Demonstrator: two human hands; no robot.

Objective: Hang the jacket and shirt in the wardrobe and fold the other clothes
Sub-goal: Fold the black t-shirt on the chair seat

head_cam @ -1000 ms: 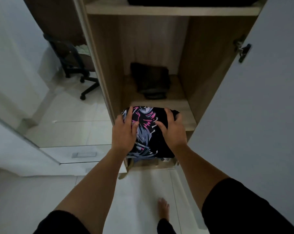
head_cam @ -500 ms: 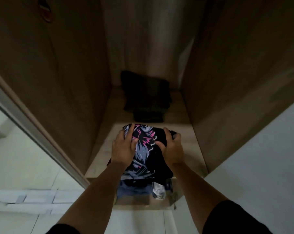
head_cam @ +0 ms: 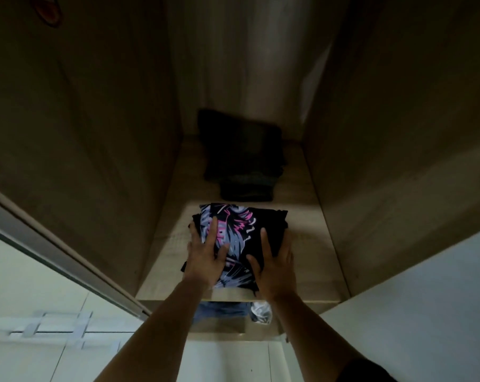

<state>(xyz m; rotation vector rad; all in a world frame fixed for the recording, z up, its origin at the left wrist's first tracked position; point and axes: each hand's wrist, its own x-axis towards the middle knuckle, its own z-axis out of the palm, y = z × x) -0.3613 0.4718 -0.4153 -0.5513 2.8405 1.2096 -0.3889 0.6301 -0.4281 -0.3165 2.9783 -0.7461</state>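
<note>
Folded printed shirt (head_cam: 240,238) down on the wardrobe shelf (head_cam: 310,244), both hands flat on top.

Compared with half a second ago, the bundle sits further in, fully on the board, and the fingers have uncurled: left hand (head_cam: 205,257) and right hand (head_cam: 274,266) now lie spread and straight, pressing the cloth, gripping nothing. Beyond the fingertips, a dark folded pile (head_cam: 241,155) sits at the back. Below the wrists, blue fabric (head_cam: 222,311) shows on the lower level.
</note>
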